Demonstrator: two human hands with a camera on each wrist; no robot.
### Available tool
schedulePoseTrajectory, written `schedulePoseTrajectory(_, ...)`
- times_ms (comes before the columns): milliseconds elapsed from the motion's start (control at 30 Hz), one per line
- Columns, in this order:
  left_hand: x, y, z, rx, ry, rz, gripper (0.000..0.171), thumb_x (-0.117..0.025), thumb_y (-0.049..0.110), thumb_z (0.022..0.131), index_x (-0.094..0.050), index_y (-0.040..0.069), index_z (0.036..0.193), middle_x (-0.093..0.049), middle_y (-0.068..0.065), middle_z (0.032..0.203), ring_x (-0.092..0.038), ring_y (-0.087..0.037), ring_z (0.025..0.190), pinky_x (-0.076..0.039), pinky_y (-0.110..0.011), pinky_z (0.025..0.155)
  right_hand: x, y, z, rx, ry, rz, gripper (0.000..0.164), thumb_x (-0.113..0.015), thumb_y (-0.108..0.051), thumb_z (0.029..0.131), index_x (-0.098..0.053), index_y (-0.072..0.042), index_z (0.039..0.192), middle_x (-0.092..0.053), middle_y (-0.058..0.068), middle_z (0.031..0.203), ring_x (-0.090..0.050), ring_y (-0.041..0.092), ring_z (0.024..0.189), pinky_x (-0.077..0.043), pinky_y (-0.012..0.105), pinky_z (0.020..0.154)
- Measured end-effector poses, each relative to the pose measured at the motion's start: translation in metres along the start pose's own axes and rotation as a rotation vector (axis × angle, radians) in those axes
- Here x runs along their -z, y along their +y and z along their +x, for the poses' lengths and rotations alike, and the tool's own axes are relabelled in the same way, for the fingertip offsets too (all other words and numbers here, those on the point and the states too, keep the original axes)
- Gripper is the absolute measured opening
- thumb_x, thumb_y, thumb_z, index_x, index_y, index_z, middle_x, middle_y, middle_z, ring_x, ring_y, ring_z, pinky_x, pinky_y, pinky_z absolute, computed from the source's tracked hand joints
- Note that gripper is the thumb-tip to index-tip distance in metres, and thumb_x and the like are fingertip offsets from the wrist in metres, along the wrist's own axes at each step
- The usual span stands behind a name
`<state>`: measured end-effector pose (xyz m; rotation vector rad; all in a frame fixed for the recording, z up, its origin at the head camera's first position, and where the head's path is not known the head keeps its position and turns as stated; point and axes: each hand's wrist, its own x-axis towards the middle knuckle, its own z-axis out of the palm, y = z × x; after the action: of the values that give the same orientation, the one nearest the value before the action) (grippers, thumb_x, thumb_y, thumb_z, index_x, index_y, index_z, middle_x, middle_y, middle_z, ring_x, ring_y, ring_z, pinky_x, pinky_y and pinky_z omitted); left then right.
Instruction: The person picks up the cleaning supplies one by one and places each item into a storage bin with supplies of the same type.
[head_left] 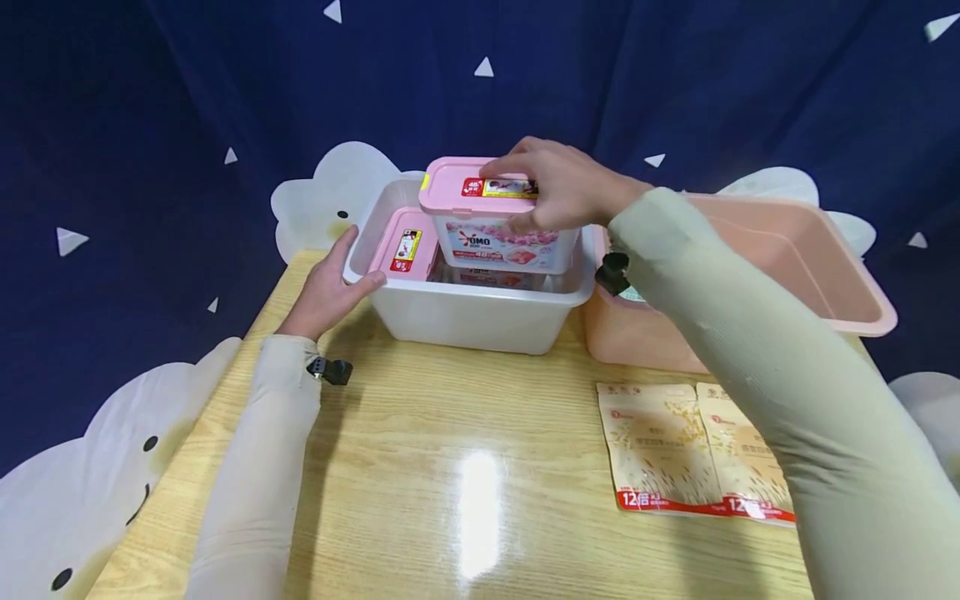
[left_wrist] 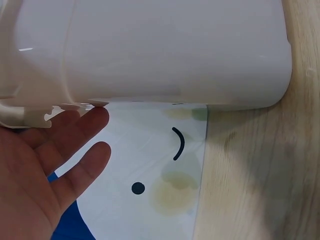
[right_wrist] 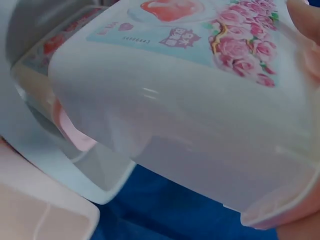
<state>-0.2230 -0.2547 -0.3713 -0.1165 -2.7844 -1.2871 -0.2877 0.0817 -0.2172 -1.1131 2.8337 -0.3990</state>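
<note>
In the head view, my right hand (head_left: 558, 183) grips a laundry detergent tub (head_left: 502, 246) with a pink lid, reaching over it from the right. This tub is raised over the white bin (head_left: 472, 317), its lower part inside the rim. Its rose-printed side (right_wrist: 245, 40) fills much of the right wrist view. A second pink-lidded tub (head_left: 408, 242) lies in the bin's left end. My left hand (head_left: 330, 283) rests at the bin's left front corner, thumb across the rim. Its fingers (left_wrist: 82, 167) are extended and spread by the outer wall in the left wrist view.
A peach-coloured bin (head_left: 780, 250) stands right of the white one, partly behind my right sleeve. Two beige pouches (head_left: 663, 450) lie side by side on the wooden table (head_left: 420, 467), below that bin. A dark blue curtain (head_left: 420, 83) hangs behind.
</note>
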Motion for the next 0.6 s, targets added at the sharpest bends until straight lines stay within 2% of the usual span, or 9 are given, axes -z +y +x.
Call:
schedulePoseTrajectory(133,-0.001,0.001,0.001,-0.009,0.010,-0.006,0.089,-0.065,0.048,0.090,-0.014,0.030,0.160,-0.033,-0.011,0.161,-0.037,-0.037,0.145,-0.032,-0.063,0.117,-0.014,0.004,0.003,-0.009,-0.024,0.010,0.074,-0.073,-0.035,0.077,-0.048,-0.030,0.147,-0.051,0.009,0.138,-0.048,0.027,0.120,-0.043,0.049,0.103)
schedulePoseTrajectory(367,-0.004,-0.001,-0.002,0.018,0.000,-0.036,0.089,-0.067,0.042,0.091,-0.013,0.030,0.160,-0.032,-0.010,0.162,-0.035,-0.037,0.146,-0.030,-0.063,0.118,-0.041,0.014,0.002,0.005,-0.063,0.013,0.075,-0.074,-0.034,0.076,-0.049,-0.027,0.147,-0.051,0.010,0.138,-0.047,0.027,0.122,-0.041,0.048,0.103)
schedulePoseTrajectory(600,-0.005,-0.001,-0.002,0.008,0.009,-0.036,0.089,-0.067,0.044,0.091,-0.014,0.027,0.160,-0.030,-0.010,0.163,-0.033,-0.037,0.147,-0.029,-0.064,0.118,-0.061,0.020,0.002,0.039,-0.079,0.012,0.078,-0.078,-0.033,0.074,-0.050,-0.025,0.146,-0.050,0.011,0.137,-0.049,0.028,0.119,-0.041,0.045,0.104)
